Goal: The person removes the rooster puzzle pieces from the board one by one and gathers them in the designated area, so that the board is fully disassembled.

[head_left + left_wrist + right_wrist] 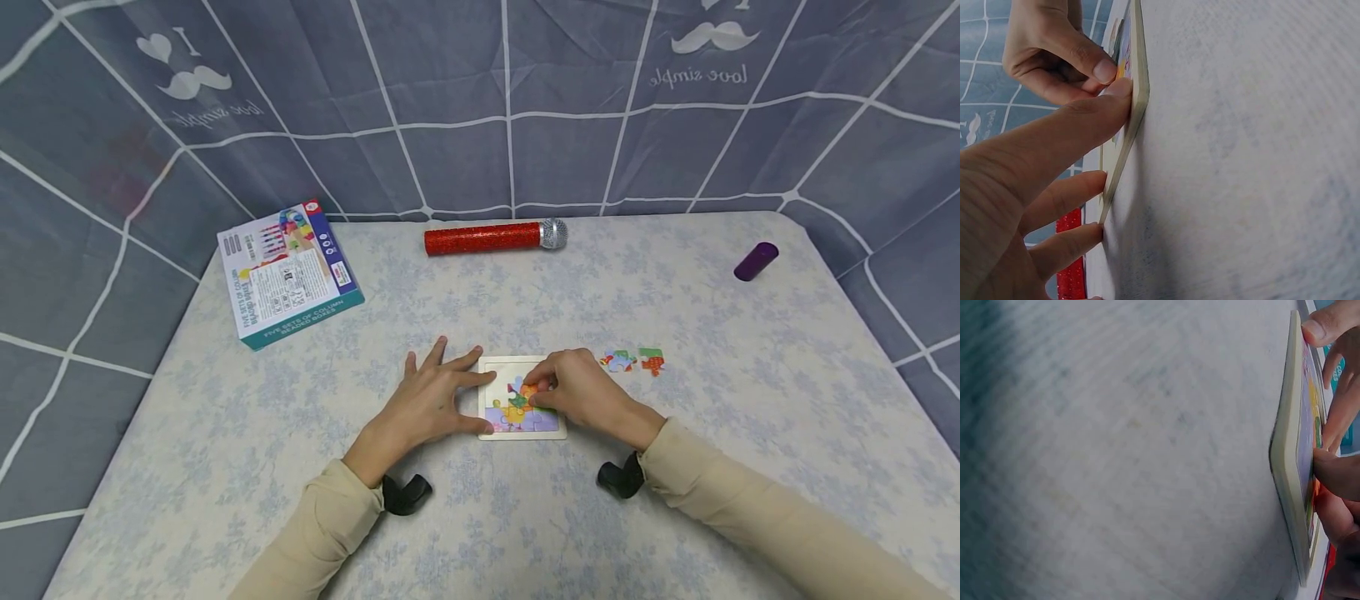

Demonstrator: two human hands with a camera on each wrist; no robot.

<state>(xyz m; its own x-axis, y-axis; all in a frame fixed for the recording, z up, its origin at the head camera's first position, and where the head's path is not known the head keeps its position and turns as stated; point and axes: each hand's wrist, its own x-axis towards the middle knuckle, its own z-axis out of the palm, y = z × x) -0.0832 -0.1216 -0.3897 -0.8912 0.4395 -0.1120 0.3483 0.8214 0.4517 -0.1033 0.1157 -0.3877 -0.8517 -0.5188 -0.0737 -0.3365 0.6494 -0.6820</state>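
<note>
A small puzzle board [525, 436] with a pale frame lies flat on the table, its lower part filled with lilac and yellow pieces. Thumb and fingers spread, my left hand [431, 402] rests against the board's left side; in the left wrist view its thumb [1094, 115] presses on the rim. Over the board's right half, my right hand [588, 392] pinches an orange puzzle piece [529, 389] between thumb and fingers, close to the fitted pieces. Its fingers partly hide the piece. Two loose puzzle areas, a blue-and-white cluster [618, 361] and a green-and-red piece [652, 360], lie right of the board.
A boxed bead set [292, 271] lies at the back left. Along the back edge rests a red glittery microphone [483, 238], and a purple cylinder [756, 261] lies far right. A grey checked curtain [465, 92] hangs behind the table [420, 558].
</note>
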